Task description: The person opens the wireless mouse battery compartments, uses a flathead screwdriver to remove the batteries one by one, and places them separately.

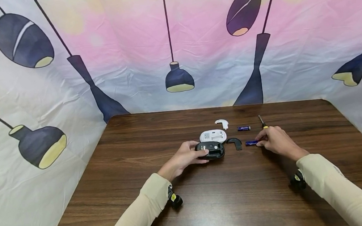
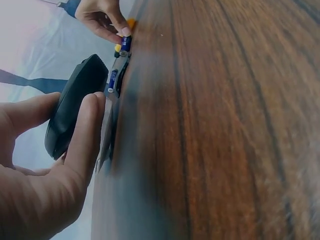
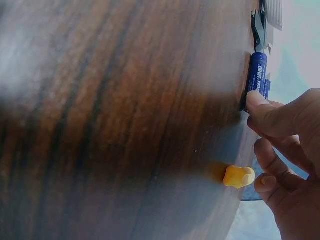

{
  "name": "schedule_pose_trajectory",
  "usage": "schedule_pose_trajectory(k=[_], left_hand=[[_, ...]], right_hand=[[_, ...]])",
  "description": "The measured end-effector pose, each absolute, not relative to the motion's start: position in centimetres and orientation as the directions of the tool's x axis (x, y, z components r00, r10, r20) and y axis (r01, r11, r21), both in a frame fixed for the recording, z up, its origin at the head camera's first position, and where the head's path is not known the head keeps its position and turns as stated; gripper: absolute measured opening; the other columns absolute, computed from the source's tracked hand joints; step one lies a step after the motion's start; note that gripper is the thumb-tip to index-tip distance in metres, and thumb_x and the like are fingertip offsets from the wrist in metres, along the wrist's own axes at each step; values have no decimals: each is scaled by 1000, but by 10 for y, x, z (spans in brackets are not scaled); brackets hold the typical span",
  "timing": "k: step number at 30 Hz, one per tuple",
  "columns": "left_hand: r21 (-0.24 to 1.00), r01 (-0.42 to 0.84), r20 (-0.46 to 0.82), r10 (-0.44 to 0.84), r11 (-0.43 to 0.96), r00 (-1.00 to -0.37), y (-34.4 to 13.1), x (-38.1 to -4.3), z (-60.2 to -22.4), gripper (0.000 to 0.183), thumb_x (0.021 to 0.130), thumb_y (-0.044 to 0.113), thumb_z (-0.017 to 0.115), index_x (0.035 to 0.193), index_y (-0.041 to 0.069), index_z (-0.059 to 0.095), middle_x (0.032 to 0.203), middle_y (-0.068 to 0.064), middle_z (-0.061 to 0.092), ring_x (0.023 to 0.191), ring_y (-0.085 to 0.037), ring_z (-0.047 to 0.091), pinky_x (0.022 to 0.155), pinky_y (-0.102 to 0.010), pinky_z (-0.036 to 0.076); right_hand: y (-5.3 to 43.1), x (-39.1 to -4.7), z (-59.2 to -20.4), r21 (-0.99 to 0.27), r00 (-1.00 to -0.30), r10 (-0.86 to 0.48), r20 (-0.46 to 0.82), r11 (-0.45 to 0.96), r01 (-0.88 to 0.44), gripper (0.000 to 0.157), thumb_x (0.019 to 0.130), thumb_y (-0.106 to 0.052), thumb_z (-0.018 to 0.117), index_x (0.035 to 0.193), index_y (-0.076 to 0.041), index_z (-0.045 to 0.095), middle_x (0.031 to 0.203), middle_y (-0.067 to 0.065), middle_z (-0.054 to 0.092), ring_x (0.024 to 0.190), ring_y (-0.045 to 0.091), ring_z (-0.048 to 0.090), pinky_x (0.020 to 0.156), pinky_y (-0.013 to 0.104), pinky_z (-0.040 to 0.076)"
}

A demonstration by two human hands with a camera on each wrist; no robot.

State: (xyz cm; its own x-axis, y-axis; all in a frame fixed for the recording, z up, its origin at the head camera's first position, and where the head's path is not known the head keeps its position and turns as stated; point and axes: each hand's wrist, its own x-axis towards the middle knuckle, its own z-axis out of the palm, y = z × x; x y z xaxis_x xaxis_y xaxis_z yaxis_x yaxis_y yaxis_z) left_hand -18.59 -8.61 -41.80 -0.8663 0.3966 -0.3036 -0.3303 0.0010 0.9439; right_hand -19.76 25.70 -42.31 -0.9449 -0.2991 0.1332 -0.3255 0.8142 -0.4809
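My left hand grips a black computer mouse by its edges, its underside turned up and its battery slot uncovered. In the left wrist view the mouse is held off the tabletop between thumb and fingers. At the right, my right hand pinches one end of a blue battery; the right wrist view shows thumb and fingertip on that battery. A black curved battery cover lies between the hands. Just behind the black mouse rests a white mouse, bottom up.
A white battery cover and a second blue battery lie toward the back of the wooden table. Beside my right hand is a screwdriver, its yellow handle partly hidden. A patterned cloth hangs behind.
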Motion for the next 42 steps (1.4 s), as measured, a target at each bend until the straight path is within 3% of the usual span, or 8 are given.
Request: schedule_pose_trajectory(k=[20, 26, 31, 37, 42], left_hand=[[950, -261, -304, 329, 170, -894, -82, -184, -427, 50, 94, -3, 69, 135, -17, 44, 116, -27, 62, 94, -32, 72, 79, -35, 65], [910, -119, -242, 277, 396, -930, -86, -182, -423, 50, 91, 11, 77, 132, -8, 55, 99, -17, 64, 70, -21, 71, 64, -31, 65], [836, -13, -180, 251, 548, -951, -88, -180, -420, 52, 91, 20, 79, 134, -1, 59, 98, -13, 60, 65, -18, 70, 59, -30, 62], [778, 24, -182, 262, 628, -948, -92, -181, -417, 51, 94, 28, 75, 137, 7, 61, 93, -7, 66, 64, -17, 67, 55, -29, 59], [764, 45, -173, 272, 643, -947, -94, -182, -417, 51, 95, 31, 74, 139, 9, 61, 102, -9, 67, 64, -18, 68, 54, -29, 59]], right_hand=[[258, -197, -414, -489, -944, -310, 114, 810, -325, 14, 84, -4, 82, 97, -1, 79, 75, 2, 67, 60, 14, 51, 50, 26, 40], [260, -196, -410, -478, -944, -310, 114, 816, -326, 16, 83, -3, 82, 98, -1, 79, 64, 2, 55, 56, 16, 41, 50, 25, 30], [258, -194, -406, -485, -944, -309, 114, 812, -324, 16, 83, -3, 82, 98, 0, 78, 66, 2, 53, 59, 16, 39, 51, 26, 30], [256, -193, -402, -486, -947, -303, 107, 815, -315, 17, 83, -4, 82, 99, 0, 78, 65, 3, 49, 56, 15, 35, 52, 27, 28], [255, -192, -399, -482, -946, -302, 118, 816, -321, 17, 83, -5, 83, 99, -1, 78, 65, 3, 50, 56, 15, 34, 52, 26, 27]])
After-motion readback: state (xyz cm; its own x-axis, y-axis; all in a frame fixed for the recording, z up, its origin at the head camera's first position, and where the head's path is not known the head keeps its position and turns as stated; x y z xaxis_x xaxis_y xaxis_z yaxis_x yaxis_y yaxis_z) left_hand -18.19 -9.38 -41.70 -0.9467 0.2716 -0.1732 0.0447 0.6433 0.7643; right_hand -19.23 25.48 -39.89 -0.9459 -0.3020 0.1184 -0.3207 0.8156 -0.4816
